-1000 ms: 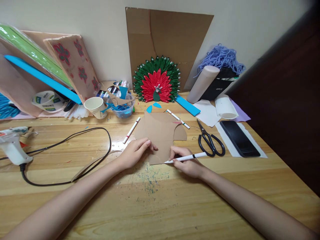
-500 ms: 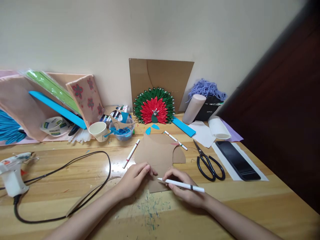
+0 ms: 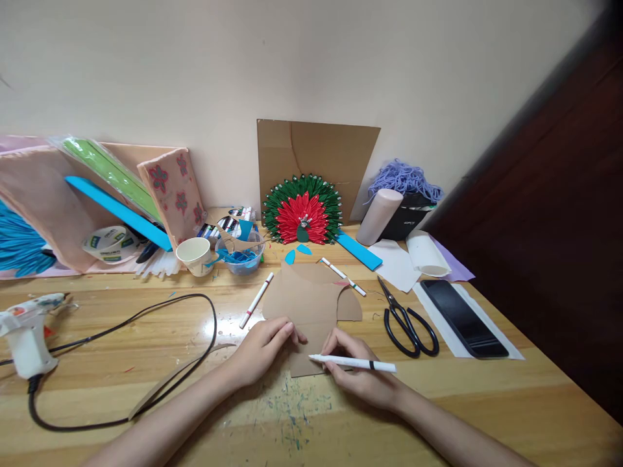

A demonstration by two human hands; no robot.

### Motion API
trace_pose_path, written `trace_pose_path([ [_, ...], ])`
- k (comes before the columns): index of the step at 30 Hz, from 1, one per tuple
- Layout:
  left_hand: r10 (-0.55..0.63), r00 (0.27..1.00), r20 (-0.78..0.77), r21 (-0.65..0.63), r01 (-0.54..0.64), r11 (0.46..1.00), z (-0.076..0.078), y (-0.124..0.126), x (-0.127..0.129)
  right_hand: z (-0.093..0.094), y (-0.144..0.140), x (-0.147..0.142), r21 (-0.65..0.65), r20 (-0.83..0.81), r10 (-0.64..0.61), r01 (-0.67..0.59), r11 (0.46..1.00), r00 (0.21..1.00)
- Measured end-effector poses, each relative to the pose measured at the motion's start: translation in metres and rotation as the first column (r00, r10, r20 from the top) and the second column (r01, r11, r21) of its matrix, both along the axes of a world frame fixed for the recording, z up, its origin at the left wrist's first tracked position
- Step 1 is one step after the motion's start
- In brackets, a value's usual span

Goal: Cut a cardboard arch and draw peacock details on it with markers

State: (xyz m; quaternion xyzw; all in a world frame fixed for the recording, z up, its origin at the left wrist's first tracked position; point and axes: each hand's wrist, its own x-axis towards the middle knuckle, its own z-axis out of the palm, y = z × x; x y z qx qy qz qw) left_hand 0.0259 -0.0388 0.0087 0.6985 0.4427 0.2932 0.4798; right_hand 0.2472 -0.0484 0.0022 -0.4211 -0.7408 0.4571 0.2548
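Now cardboard piece (image 3: 311,305) under left hand (image 3: 265,347); right hand (image 3: 363,379) holds pen (image 3: 353,363).

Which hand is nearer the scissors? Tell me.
Right. The right hand, holding a white pen, sits just left of the scissors; the left hand presses the cardboard, farther left.

Glossy wooden plank table (image 3: 146,363), paint-flecked near front.
On it: brown cut cardboard piece (image 3: 306,305), black-handled scissors (image 3: 406,319), black phone (image 3: 463,318), white glue gun (image 3: 26,327).
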Motion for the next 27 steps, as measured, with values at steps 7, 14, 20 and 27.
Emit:
trace_pose_path([
  [7, -0.013, 1.000, 0.001, -0.010, 0.014, 1.000, -0.0006, 0.0006, 0.0002, 0.0009, 0.0006, 0.0025, -0.034, 0.055, 0.041, -0.039, 0.999, 0.998],
  [14, -0.025, 1.000, 0.003, -0.014, 0.025, 1.000, -0.0024, 0.0019, -0.0001, -0.0020, -0.0002, 0.0036, -0.024, 0.071, 0.035, -0.033, 0.999, 0.997],
  [20, -0.032, 0.999, -0.002, -0.010, 0.032, 0.999, -0.0003, 0.0018, 0.0007, -0.0017, 0.0013, 0.0035, -0.008, 0.101, 0.053, -0.052, 0.999, 0.993],
  [27, -0.030, 1.000, 0.002, -0.025, 0.030, 0.999, 0.0012, 0.0011, 0.0009, -0.0001, 0.0021, 0.0041, -0.055, 0.070, 0.035, -0.031, 0.998, 0.997],
])
